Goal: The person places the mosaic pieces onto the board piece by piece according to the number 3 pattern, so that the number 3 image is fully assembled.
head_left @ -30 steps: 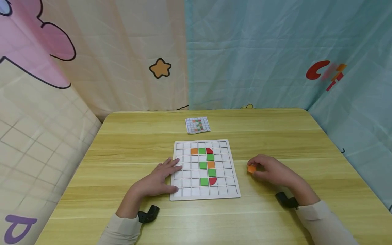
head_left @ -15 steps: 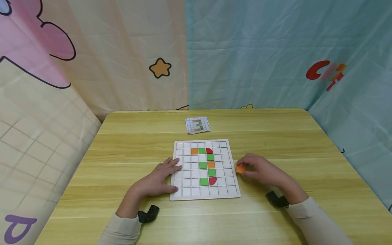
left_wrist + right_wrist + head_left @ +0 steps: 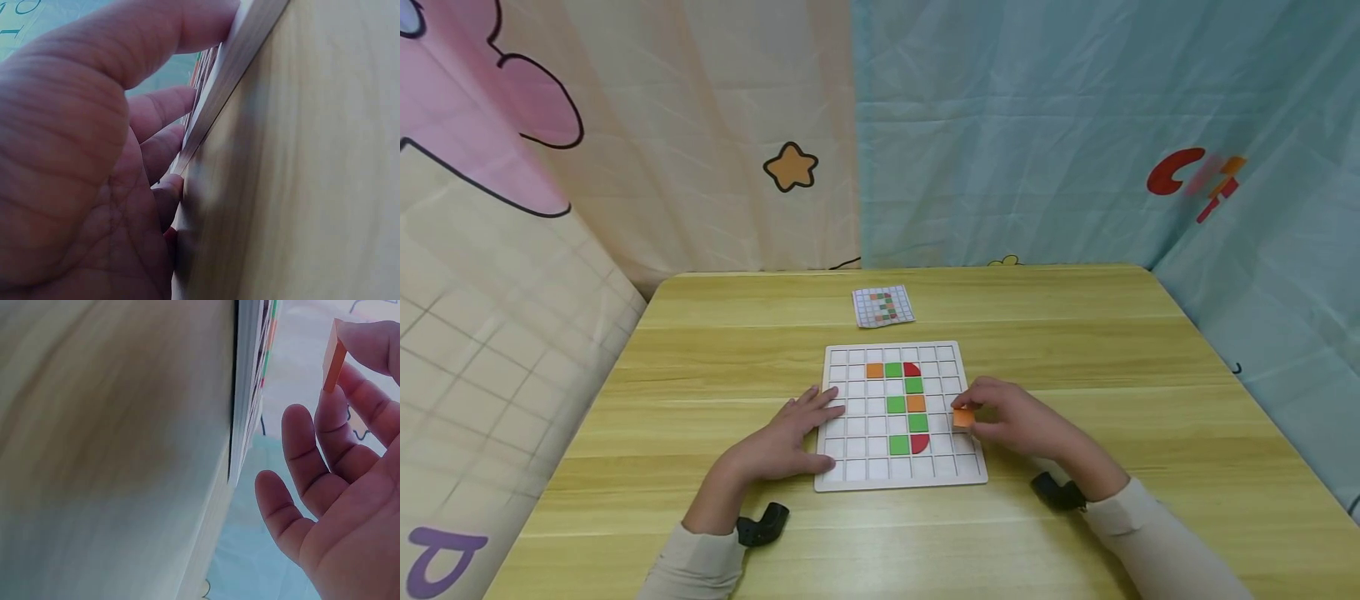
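Note:
A white grid board (image 3: 850,471) lies on the table, with green square tiles (image 3: 896,405), orange square tiles (image 3: 916,403) and two red rounded tiles (image 3: 920,443) set in its cells. My left hand (image 3: 782,437) rests at the board's left side, fingers spread, with thumb and fingertips on its edge. Over the board's right side, my right hand (image 3: 1022,421) pinches an orange square tile (image 3: 963,418) between thumb and fingers. In the right wrist view this orange tile (image 3: 334,359) is held clear of the board, with the other fingers loosely bent.
Behind the board lies a small pattern card (image 3: 883,307) printed with a grid and coloured cells. The wooden table (image 3: 745,312) reaches back to a printed curtain (image 3: 1000,133). A black wrist device (image 3: 763,525) is strapped at each sleeve.
My right hand has moved left with the orange tile, from the table beside the board to over the board's right columns. My left hand stays in place on the board.

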Available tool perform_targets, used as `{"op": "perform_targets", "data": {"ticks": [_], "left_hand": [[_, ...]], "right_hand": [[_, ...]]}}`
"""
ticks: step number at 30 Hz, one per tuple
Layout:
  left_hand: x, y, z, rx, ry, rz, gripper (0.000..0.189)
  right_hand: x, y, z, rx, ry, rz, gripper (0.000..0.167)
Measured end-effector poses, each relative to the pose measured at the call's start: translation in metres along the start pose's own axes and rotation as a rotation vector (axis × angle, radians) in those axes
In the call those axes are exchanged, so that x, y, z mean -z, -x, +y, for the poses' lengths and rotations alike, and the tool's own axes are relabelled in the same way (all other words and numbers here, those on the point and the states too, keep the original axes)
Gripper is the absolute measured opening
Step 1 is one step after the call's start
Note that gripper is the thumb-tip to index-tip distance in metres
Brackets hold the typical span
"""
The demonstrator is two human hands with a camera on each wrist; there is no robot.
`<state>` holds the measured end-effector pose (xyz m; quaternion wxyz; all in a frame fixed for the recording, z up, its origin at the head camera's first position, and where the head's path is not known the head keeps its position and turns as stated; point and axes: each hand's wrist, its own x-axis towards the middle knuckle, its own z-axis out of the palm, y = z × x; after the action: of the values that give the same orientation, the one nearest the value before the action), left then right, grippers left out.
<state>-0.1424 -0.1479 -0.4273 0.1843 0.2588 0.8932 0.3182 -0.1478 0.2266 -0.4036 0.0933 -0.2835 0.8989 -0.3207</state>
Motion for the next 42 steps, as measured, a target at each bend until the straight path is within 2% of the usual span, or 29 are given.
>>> {"op": "perform_targets", "data": {"ticks": [13,20,33,42], "left_hand": [[-0.001,0.000,0.000,0.001,-0.005,0.001,0.075],[-0.001,0.000,-0.001,0.000,0.003,-0.002,0.075],[0.000,0.000,-0.001,0.009,-0.009,-0.003,0.075],[0.000,0.000,-0.001,0.010,-0.010,-0.002,0.076]], "right_hand": [[-0.006,-0.011,-0.015,0.022,-0.029,-0.039,0.026],[-0.009,-0.018,-0.019,0.060,-0.020,-0.046,0.025],[-0.010,-0.034,-0.021,0.039,-0.055,-0.119,0.024],[-0.008,-0.049,-0.024,0.045,-0.103,-0.104,0.023]]}}
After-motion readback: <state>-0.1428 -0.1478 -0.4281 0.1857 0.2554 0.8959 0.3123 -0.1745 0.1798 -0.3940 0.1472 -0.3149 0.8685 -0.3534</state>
